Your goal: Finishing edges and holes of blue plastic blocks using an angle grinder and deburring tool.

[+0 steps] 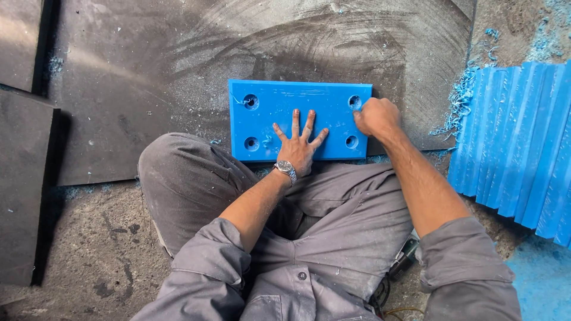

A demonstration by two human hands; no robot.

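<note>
Blue plastic, a thick rectangular plate [300, 120], lies flat at the centre of the frame on a dark, scuffed sheet [148, 77], just beyond our crossed legs in grey trousers [333, 226]. It has a countersunk hole near each corner. We press our left hand [298, 145] flat on its lower middle, fingers spread apart, a metal wristwatch [286, 169] on the wrist. Our right hand [376, 117] sits at the plate's right edge, between the two right-hand holes, fingers curled together into a loose fist; we cannot tell whether it grips anything. At the right edge of the frame a stack of blue ribbed strips [517, 142] leans, with blue shavings [461, 101] scattered beside it.
</note>
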